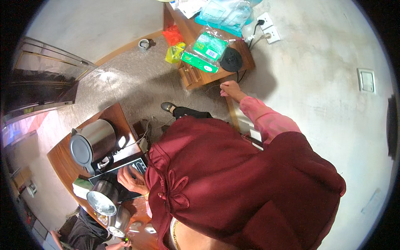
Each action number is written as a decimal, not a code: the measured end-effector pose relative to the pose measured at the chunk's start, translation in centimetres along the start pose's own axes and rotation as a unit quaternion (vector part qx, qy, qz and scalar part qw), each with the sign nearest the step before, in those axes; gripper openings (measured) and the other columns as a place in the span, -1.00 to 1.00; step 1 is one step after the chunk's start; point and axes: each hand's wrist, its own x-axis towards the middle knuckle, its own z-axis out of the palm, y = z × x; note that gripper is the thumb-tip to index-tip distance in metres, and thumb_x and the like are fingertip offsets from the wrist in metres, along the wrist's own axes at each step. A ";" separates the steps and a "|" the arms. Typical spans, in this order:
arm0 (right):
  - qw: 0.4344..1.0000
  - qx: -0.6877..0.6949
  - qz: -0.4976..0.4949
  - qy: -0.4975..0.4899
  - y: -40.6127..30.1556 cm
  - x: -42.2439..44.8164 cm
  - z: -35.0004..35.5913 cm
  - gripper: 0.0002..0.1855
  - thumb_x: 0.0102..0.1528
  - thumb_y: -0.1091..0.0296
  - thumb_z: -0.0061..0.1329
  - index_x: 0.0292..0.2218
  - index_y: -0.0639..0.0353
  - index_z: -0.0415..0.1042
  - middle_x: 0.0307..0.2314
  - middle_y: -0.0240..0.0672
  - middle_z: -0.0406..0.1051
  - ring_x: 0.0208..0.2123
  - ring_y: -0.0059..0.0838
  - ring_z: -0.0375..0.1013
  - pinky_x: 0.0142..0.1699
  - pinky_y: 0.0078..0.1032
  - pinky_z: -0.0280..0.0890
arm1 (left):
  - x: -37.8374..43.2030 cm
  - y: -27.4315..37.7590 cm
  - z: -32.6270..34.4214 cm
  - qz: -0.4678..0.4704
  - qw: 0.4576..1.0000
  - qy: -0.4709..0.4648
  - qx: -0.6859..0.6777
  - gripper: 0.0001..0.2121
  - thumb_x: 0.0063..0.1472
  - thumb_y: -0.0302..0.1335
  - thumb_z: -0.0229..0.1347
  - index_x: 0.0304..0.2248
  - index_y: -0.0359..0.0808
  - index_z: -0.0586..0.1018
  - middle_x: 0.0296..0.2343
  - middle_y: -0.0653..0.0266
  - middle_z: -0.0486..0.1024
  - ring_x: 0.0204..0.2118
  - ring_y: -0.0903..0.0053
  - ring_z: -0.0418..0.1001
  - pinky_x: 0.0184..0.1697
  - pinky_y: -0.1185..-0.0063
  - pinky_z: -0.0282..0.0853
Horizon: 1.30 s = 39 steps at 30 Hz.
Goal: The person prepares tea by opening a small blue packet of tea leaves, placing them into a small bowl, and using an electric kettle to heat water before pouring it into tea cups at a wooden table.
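My left hand (pixel 132 180) is over a black panel (pixel 123 192) with white markings, its fingers apart and nothing seen in them. Just beyond it stands a stainless steel kettle (pixel 101 137) with a grey lid, and nearer me a steel pot (pixel 106 190) with a shiny top. Out to the right, my right hand (pixel 231 89) hangs beside the near corner of a wooden cabinet (pixel 200 82), fingers curled. A thin cord passes close to those fingers; whether they pinch it cannot be made out. Above this hand, a round black object (pixel 231 59) lies on the cabinet top.
The cabinet also bears green plastic-wrapped packs (pixel 211 45) and a blue clear bag (pixel 226 14). Plugs fill wall sockets (pixel 268 27). Cords trail by the wooden table (pixel 59 156). Another person (pixel 87 231) sits at its far side. A small grey container (pixel 143 44) is on the floor.
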 end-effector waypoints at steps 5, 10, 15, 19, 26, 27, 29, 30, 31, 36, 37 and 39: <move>0.998 -0.021 0.050 0.024 5.1 -5.1 -1.2 -0.76 0.02 0.36 -0.08 -0.35 0.38 0.46 -0.58 -0.19 0.45 -0.60 -0.44 0.47 -0.49 -0.56 0.40 | 0.3 -0.7 -1.0 0.004 1.000 -0.015 -0.018 -0.86 0.05 -0.59 0.07 -0.35 -0.43 0.48 -0.35 0.05 0.43 -0.27 0.17 0.36 -0.19 0.36 0.27; 0.998 0.039 0.040 0.041 5.5 -6.9 -1.9 -0.73 0.06 0.30 -0.06 -0.32 0.38 0.45 -0.56 -0.18 0.44 -0.57 -0.45 0.47 -0.44 -0.61 0.41 | -0.1 -0.7 -0.9 0.022 0.999 -0.021 -0.030 -0.87 0.05 -0.60 0.07 -0.35 -0.41 0.49 -0.36 0.08 0.44 -0.28 0.20 0.36 -0.20 0.38 0.27; 0.982 -0.130 -0.134 0.036 1.9 -0.7 -4.7 -0.65 0.06 0.19 -0.05 -0.32 0.37 0.45 -0.55 -0.14 0.45 -0.56 -0.43 0.48 -0.42 -0.58 0.41 | -0.2 0.4 -0.5 0.015 0.999 -0.036 -0.031 -0.86 0.04 -0.61 0.07 -0.35 -0.41 0.49 -0.38 0.07 0.44 -0.31 0.19 0.37 -0.21 0.38 0.27; 0.999 0.028 -0.035 0.027 -2.4 5.3 -3.6 -0.55 0.03 0.05 -0.01 -0.33 0.38 0.45 -0.55 -0.17 0.44 -0.56 -0.45 0.46 -0.44 -0.58 0.40 | 0.7 2.2 1.2 0.009 0.999 -0.029 -0.011 -0.87 0.05 -0.59 0.08 -0.35 -0.40 0.49 -0.41 0.07 0.44 -0.33 0.20 0.37 -0.22 0.37 0.26; 0.977 0.194 0.091 -0.012 -2.7 9.7 -0.7 -0.41 -0.06 -0.03 0.11 -0.23 0.38 0.40 -0.42 -0.09 0.46 -0.41 -0.30 0.50 -0.31 -0.56 0.40 | 4.8 9.0 5.3 0.002 0.998 -0.060 -0.021 -0.86 0.03 -0.57 0.08 -0.36 -0.37 0.49 -0.41 0.11 0.45 -0.34 0.19 0.37 -0.23 0.37 0.26; 0.967 0.244 0.074 -0.012 -2.9 9.9 -1.0 -0.43 -0.07 -0.01 0.12 -0.23 0.37 0.40 -0.41 -0.09 0.46 -0.38 -0.30 0.49 -0.28 -0.57 0.40 | 5.2 9.7 5.8 0.001 0.997 -0.070 -0.026 -0.85 0.02 -0.57 0.08 -0.35 -0.37 0.49 -0.40 0.11 0.44 -0.34 0.19 0.37 -0.23 0.37 0.26; 0.960 0.262 0.092 -0.031 -3.4 10.4 -2.1 -0.53 -0.04 0.15 0.11 -0.22 0.37 0.39 -0.37 -0.12 0.45 -0.33 -0.32 0.48 -0.24 -0.55 0.38 | 6.0 11.0 6.7 0.001 0.995 -0.092 -0.037 -0.84 0.01 -0.57 0.08 -0.34 -0.36 0.49 -0.39 0.10 0.44 -0.33 0.18 0.37 -0.22 0.37 0.26; 0.958 0.264 0.101 -0.046 -3.1 10.7 -2.7 -0.54 -0.03 0.20 0.10 -0.20 0.40 0.38 -0.37 -0.12 0.45 -0.35 -0.30 0.48 -0.24 -0.50 0.39 | 6.3 11.5 7.2 0.002 0.994 -0.101 -0.039 -0.83 0.01 -0.57 0.08 -0.34 -0.36 0.49 -0.39 0.10 0.44 -0.32 0.18 0.37 -0.22 0.38 0.26; 0.956 0.267 0.110 -0.060 -2.8 11.0 -3.4 -0.56 -0.02 0.25 0.09 -0.19 0.42 0.37 -0.37 -0.12 0.45 -0.36 -0.29 0.48 -0.25 -0.46 0.39 | 6.6 11.9 7.7 0.004 0.993 -0.111 -0.040 -0.83 0.01 -0.56 0.08 -0.33 -0.36 0.49 -0.39 0.10 0.44 -0.31 0.18 0.37 -0.21 0.38 0.26; 0.989 -0.129 -0.074 -0.016 -5.6 12.8 -8.9 -0.65 -0.02 0.15 0.01 -0.30 0.25 0.49 -0.38 -0.14 0.48 -0.33 -0.34 0.49 -0.25 -0.45 0.35 | 8.1 14.3 9.2 -0.002 0.988 -0.151 -0.026 -0.84 0.04 -0.53 0.07 -0.33 -0.36 0.48 -0.39 0.11 0.43 -0.29 0.19 0.36 -0.18 0.39 0.25; 0.959 -0.184 -0.209 0.052 -7.0 12.8 -9.7 -0.65 -0.01 0.11 0.00 -0.32 0.24 0.50 -0.37 -0.11 0.48 -0.33 -0.28 0.49 -0.25 -0.42 0.34 | 8.2 14.4 9.3 -0.001 0.987 -0.160 -0.014 -0.84 0.05 -0.52 0.07 -0.33 -0.36 0.48 -0.39 0.11 0.44 -0.29 0.20 0.36 -0.18 0.39 0.25; 0.910 -0.207 -0.329 0.142 -11.3 14.2 -11.1 -0.58 -0.02 0.04 0.00 -0.30 0.26 0.48 -0.37 -0.05 0.46 -0.32 -0.09 0.45 -0.23 -0.32 0.31 | 8.1 14.5 9.6 -0.030 0.984 -0.174 -0.024 -0.85 0.06 -0.52 0.07 -0.34 -0.35 0.48 -0.38 0.10 0.44 -0.30 0.20 0.36 -0.17 0.39 0.25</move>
